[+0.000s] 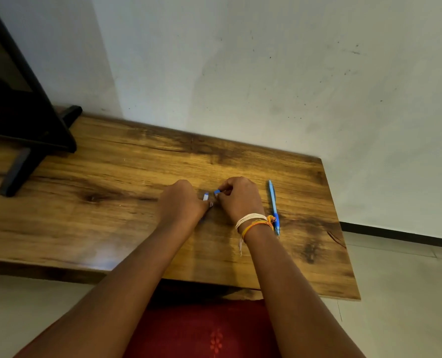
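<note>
My left hand (182,202) and my right hand (239,200) meet over the middle of a wooden table (111,202). Each holds a small blue piece: the left hand's curled fingers grip a blue and white piece (206,196), and the right hand pinches a short blue piece (216,191) between thumb and fingertips. The two pieces sit a small gap apart. What they are is too small to tell. A blue pen (273,205) lies on the table just right of my right hand, pointing away from me.
A black monitor or frame with a black stand (23,140) occupies the table's far left. A pale wall (266,86) rises right behind the table. The table's right edge (341,228) drops to a light floor. Red cloth (209,329) covers my lap below the front edge.
</note>
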{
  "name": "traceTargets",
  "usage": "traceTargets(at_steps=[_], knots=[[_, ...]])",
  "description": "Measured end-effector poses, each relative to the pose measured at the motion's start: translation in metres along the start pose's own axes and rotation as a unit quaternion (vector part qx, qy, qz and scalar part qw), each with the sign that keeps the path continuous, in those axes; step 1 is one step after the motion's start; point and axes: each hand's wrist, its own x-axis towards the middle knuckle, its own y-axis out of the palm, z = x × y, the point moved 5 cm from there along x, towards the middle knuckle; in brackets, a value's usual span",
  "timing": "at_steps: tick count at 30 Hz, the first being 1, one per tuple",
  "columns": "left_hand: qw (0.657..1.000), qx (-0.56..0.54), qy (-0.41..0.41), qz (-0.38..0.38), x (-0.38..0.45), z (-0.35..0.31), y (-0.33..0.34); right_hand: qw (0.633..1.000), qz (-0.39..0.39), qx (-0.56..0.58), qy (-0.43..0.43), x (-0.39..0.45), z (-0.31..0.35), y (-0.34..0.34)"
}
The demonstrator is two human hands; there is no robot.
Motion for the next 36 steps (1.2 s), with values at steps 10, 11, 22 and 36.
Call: traceTargets(at_steps=[10,11,22,36], knots=[[0.994,-0.107,-0.033,0.022,0.003,-0.001,-0.008,0.924,0.010,0.351,0.155,0.006,-0.020,-0.010],[0.988,-0.144,-0.039,0.031,0.004,-0.001,-0.008,0.906,0.024,0.390,0.164,0.006,-0.020,-0.010],[0.875,-0.408,-0.176,0.191,-0.015,-0.025,0.012,0.844,0.120,0.494,0.169,-0.003,-0.021,-0.016],[0.671,-0.675,-0.249,0.179,-0.016,-0.039,0.014,0.883,0.066,0.457,0.084,-0.008,-0.019,-0.045]])
